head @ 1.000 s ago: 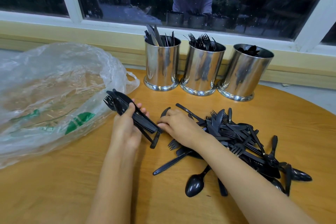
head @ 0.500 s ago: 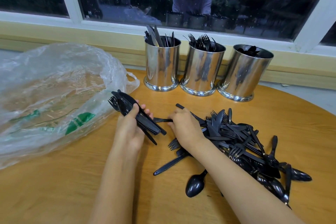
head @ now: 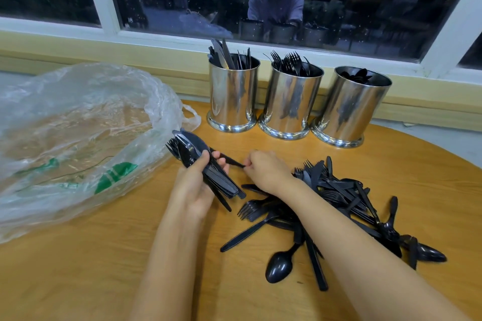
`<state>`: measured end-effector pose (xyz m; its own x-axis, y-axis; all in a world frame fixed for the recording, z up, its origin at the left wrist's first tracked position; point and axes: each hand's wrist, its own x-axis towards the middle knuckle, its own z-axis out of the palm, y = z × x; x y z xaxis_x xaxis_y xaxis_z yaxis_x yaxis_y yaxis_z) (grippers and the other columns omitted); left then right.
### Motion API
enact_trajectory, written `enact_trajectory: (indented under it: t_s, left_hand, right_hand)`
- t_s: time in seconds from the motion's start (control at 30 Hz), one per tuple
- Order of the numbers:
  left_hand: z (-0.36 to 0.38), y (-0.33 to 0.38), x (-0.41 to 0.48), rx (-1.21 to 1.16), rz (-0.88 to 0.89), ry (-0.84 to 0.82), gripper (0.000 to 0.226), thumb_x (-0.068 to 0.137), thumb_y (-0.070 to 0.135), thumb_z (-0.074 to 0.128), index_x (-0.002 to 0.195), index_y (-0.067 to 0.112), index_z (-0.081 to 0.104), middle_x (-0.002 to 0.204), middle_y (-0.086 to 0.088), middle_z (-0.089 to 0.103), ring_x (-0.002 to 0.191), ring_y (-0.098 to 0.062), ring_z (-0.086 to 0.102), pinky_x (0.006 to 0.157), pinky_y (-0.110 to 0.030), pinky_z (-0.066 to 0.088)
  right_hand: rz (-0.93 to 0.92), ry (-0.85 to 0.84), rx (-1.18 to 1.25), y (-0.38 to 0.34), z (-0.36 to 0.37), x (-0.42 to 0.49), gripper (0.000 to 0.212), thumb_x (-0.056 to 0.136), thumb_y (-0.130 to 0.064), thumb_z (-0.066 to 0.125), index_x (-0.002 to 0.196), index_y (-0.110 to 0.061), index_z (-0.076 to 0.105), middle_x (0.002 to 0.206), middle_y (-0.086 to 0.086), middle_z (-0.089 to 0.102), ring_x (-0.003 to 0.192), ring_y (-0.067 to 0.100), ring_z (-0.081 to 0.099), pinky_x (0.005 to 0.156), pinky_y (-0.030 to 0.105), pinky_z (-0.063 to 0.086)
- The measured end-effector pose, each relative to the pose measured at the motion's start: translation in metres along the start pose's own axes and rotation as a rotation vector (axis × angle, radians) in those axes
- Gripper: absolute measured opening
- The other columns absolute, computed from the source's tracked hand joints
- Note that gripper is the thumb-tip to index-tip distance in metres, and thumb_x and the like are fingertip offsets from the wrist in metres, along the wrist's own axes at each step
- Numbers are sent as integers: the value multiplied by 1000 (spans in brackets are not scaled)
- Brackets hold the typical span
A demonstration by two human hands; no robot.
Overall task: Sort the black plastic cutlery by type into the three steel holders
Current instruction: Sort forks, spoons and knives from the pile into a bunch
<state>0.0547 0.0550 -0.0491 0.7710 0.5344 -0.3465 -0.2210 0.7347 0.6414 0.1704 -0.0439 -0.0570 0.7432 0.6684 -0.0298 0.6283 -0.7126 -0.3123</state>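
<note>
Gathering step, mid-task. Left hand grips a bundle of black cutlery, fingers and thumb curled round the handles, heads pointing up and away toward the plastic bag. Right hand pinches the end of one thin black piece between its fingertips; the far end reaches in at the left fingers. Type of that piece: cannot tell, only a slim handle shows. The rest of the cutlery lies in a loose pile on the table, right of the hands and partly under the right forearm, well apart from the holders.

Holders stand in a row at the table's back edge, just beside one another. Left holder has knives, middle holder has forks with tines up, right holder has spoons sitting low inside. All three are partly filled and a big pile is left, so sorting looks under way but not near done.

Doing it well: the bundle shows fork tines, a spoon bowl and a blade together, so it looks mixed and likely needs splitting by type before any drop. Lay the pinched piece parallel to the other handles, head the same way, so nothing fans out. A firm grip low on the handles probably helps, since the pieces look slick.

Materials: cutlery is glossy black plastic, thin, flat-handled, likely light and prone to tangling at the tines. Holders are polished steel cylinders with flared bases, mirror-like. Bag is clear crinkled film with green print. Table is matte light wood grain with a rounded edge.
</note>
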Motion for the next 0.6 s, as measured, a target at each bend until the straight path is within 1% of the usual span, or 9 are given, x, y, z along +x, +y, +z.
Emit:
enact_trajectory:
  t_s: [0.07, 0.1, 0.13, 0.2, 0.27, 0.33, 0.43, 0.5, 0.6]
  left_hand:
    - [2, -1, -1, 12, -2, 13, 9, 100, 9, 52, 99, 5, 60, 82, -7, 70, 77, -18, 68, 74, -36, 54]
    - [2, -1, 0, 12, -3, 9, 9, 100, 8, 51, 101, 4, 59, 85, -9, 71, 81, -21, 69, 75, -37, 55]
    - [3, -2, -1, 9, -5, -2, 9, 100, 7, 50, 105, 4, 58, 89, -11, 72, 85, -23, 71, 76, -38, 56]
    - [4, -4, 0, 4, -16, -25, 14, 101, 7, 47, 113, 4, 55, 98, -16, 73, 91, -27, 72, 78, -41, 56]
    - [5, -7, 1, 16, -38, -41, 15, 102, 7, 45, 115, 4, 53, 106, -20, 72, 96, -30, 72, 81, -43, 56]
    - [8, -11, -1, 43, -58, -64, 15, 103, 8, 44, 113, 4, 54, 110, -21, 71, 99, -30, 70, 82, -44, 55]
    - [11, -15, -4, 88, -65, -78, 19, 103, 9, 44, 108, 0, 60, 103, -18, 74, 95, -27, 72, 81, -43, 56]
    - [13, -16, -6, 111, -70, -82, 21, 103, 10, 44, 102, -1, 62, 94, -13, 76, 88, -24, 73, 74, -42, 57]
    - [11, -15, -5, 122, -52, -41, 18, 102, 10, 48, 109, -1, 60, 92, -10, 74, 78, -18, 74, 64, -35, 56]
  right_hand:
    - [5, 192, 206, 1, -6, -2, 7, 99, -22, 51, 95, -20, 57, 89, -5, 60, 90, 17, 55, 77, 31, 48]
    - [20, 280, 346, 0, -11, -4, 6, 98, -21, 53, 93, -22, 55, 84, -9, 57, 82, 13, 55, 69, 26, 46]
    - [36, 343, 488, 0, -16, -6, 6, 98, -20, 54, 92, -22, 55, 81, -12, 55, 77, 10, 54, 66, 24, 44]
    - [49, 368, 779, 1, -24, -13, 14, 97, -12, 54, 91, -24, 58, 81, -11, 55, 77, 11, 56, 71, 25, 49]
    - [40, 281, 987, -1, -28, -26, 21, 95, -3, 54, 95, -22, 62, 81, -6, 57, 74, 12, 58, 73, 26, 54]
    - [56, 219, 1015, -2, -25, -38, 19, 92, -2, 59, 96, -19, 66, 78, -3, 60, 71, 10, 61, 73, 24, 56]
    - [79, 198, 943, -3, -16, -52, 12, 86, -8, 70, 85, -20, 66, 76, -2, 64, 67, 9, 61, 66, 21, 53]
    - [54, 196, 920, -2, -12, -59, 10, 82, -13, 75, 83, -19, 67, 76, -3, 64, 66, 8, 60, 65, 21, 51]
    - [16, 226, 858, 6, -14, -70, 8, 82, -21, 75, 89, -20, 72, 80, -7, 68, 76, 5, 62, 72, 15, 51]
